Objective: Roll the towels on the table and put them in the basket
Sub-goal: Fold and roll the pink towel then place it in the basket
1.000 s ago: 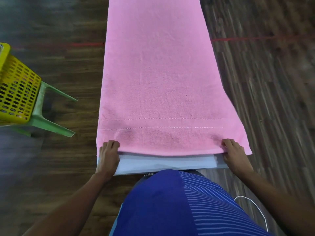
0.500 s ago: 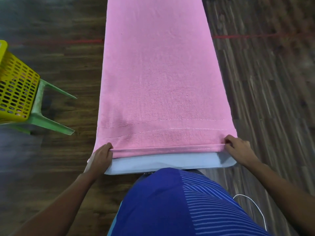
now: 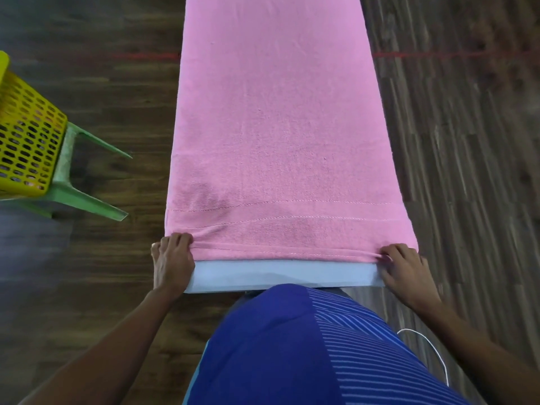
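Gripping the near hem of a long pink towel (image 3: 277, 127), a person stands at the end of a narrow white table (image 3: 280, 274).

Head view: the left hand (image 3: 172, 263) and right hand (image 3: 407, 268) each pinch a near corner, fingers curled over a thin first fold. The towel lies flat along the table, running away from the person. A yellow slotted basket (image 3: 27, 141) sits on a green plastic stool (image 3: 79, 182), well apart to the left, above dark wood flooring (image 3: 467, 171).

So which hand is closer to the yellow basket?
Left. The left hand grips the near left corner of the pink towel, on the side where the basket sits on a green stool. The right hand holds the opposite corner, farther away.
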